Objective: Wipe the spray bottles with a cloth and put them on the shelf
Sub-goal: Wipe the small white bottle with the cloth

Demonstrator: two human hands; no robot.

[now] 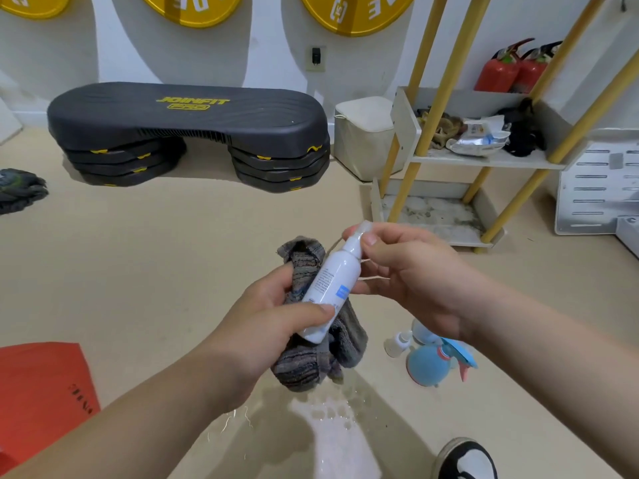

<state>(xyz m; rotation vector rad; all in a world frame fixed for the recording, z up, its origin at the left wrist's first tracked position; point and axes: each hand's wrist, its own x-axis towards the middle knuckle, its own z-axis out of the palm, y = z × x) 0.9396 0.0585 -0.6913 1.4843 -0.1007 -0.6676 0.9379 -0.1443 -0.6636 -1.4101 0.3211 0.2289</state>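
Where wall (276, 63) meets floor (173, 254), a shelf (405, 123) stands.

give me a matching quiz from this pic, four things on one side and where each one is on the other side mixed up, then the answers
Things
1. white spray bottle
2. striped cloth
3. blue spray bottle
4. silver packet

Places
a. on the floor, below the right forearm
b. on the shelf
c. gripped by the left hand and the right hand
d. bunched in the left hand only

Pairs: 1-c, 2-d, 3-a, 4-b
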